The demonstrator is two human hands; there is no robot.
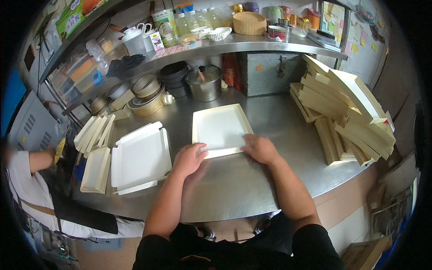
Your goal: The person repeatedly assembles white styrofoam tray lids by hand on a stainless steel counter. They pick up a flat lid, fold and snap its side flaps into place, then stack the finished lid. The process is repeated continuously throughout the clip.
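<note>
A shallow cardboard box tray with a white inside and cream walls lies on the steel table in front of me. My left hand grips its near left corner, with the thumb at the low wall. At the near right corner, my right hand holds the wall; some of its fingers are hidden. To the left lies a flat white cardboard blank with its flaps partly raised. Beside that blank is a narrow cream box tray.
A leaning pile of cream boxes fills the table's right end. A metal case, a steel pot and round tins line the back. Above them runs a loaded shelf. Another person's arm shows at far left.
</note>
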